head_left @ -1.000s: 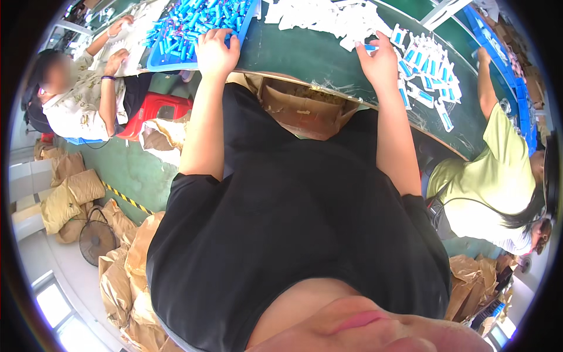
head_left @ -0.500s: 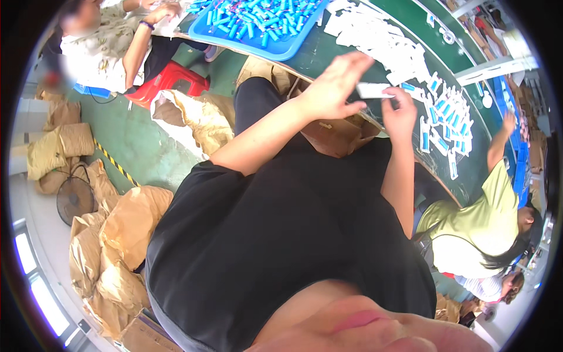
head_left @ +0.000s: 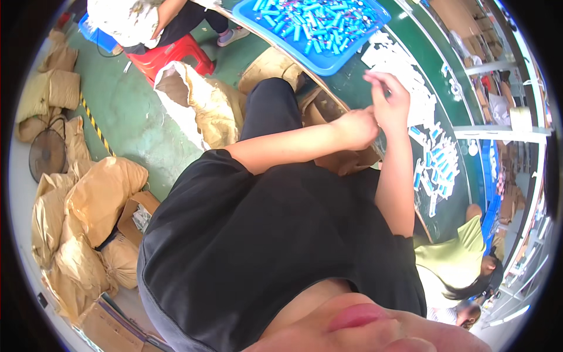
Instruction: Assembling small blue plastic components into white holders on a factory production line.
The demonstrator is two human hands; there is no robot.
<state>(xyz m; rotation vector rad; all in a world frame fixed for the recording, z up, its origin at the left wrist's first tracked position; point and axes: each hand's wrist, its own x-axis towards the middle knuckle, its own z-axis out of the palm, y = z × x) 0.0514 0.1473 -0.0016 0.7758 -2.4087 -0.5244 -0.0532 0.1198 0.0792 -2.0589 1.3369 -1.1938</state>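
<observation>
Though I can't tell if curled left hand (head_left: 359, 128) or half-open right hand (head_left: 393, 104) grips anything, white bits (head_left: 400, 63) beside the blue tray (head_left: 322, 71) look light, edge-pinchable.

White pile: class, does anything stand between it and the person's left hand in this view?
Yes: the right hand. As seen from the head, it stands directly between the left hand and the white pile. No other obstacle shows.

Blue cylinders (head_left: 316, 26) jumbled in blue tray (head_left: 322, 68); white pieces (head_left: 409, 69) heaped beside; blue-and-white pieces (head_left: 437, 161) clustered on green tabletop (head_left: 347, 87).
</observation>
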